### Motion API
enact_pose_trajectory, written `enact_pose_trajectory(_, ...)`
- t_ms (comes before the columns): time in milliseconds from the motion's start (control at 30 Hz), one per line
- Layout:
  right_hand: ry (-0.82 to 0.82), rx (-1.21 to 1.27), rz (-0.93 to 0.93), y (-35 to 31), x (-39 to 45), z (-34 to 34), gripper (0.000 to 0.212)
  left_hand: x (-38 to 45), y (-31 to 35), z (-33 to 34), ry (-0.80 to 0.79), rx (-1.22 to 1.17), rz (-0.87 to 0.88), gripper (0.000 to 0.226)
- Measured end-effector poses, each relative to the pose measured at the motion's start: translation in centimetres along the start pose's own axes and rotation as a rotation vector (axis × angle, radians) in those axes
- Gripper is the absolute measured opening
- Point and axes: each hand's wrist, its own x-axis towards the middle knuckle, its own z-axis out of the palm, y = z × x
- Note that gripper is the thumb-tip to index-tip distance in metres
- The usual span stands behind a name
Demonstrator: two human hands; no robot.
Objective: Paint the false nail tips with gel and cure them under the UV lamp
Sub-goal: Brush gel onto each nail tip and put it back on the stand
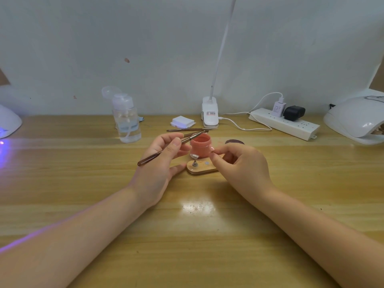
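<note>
Two bare hands are shown over a wooden counter [83, 183], seen from a head-worn camera. The left hand [164, 161] is closed in a pinch on a brown-handled brush [166, 149]; the brush is held tilted, with its tip at the mouth of an open pink gel jar [201, 146]. The right hand [239, 165] is curled, thumb and forefinger pinched on a small pink piece at the jar's right side; what the piece is cannot be told. Just in front of the jar a small wooden stand [200, 169] is placed, and a false nail tip [194, 156] is carried upright on a metal post at its left end. A dark lid [234, 141] is seen behind the right hand. Two more brushes [187, 129] are laid behind the jar. Further back are set a clear pump bottle [127, 119], a stack of white pads [182, 122], a clip lamp [210, 113] and a power strip [284, 124]. One white UV lamp [357, 119] is placed at the far right; a second [9, 121], glowing violet, is placed at the far left.
</note>
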Motion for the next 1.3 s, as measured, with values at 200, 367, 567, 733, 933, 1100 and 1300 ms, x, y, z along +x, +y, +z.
enact_pose_trajectory(200,-0.030,-0.161,0.012,0.3,-0.1,0.3,0.010,-0.6,0.2,0.2,-0.040,-0.019,0.021,0.029)
enact_pose_trajectory(367,-0.049,-0.287,0.000,0.5,-0.1,0.6,0.012,-0.7,-0.2,0.2,-0.036,-0.008,0.036,0.021)
enact_pose_trajectory(567,-0.103,-0.439,-0.023,0.5,0.0,0.5,0.021,-1.0,-0.3,0.0,-0.053,0.003,0.048,0.026)
enact_pose_trajectory(733,-0.093,-0.494,-0.029,0.4,-0.1,0.5,0.023,-1.0,-0.2,0.0,-0.037,-0.005,0.045,0.019)
enact_pose_trajectory(933,-0.045,-0.457,-0.122,-0.1,-0.6,1.0,0.025,-1.0,-0.1,0.2,-0.031,-0.021,0.044,0.029)
enact_pose_trajectory(1100,-0.170,-0.491,-0.165,-0.6,-0.4,2.0,0.030,-0.9,-0.3,0.3,-0.040,-0.025,0.025,0.028)
enact_pose_trajectory(1300,-0.211,-0.515,-0.144,-0.6,-0.1,2.3,0.032,-0.8,-0.3,0.2,-0.050,-0.017,0.026,0.028)
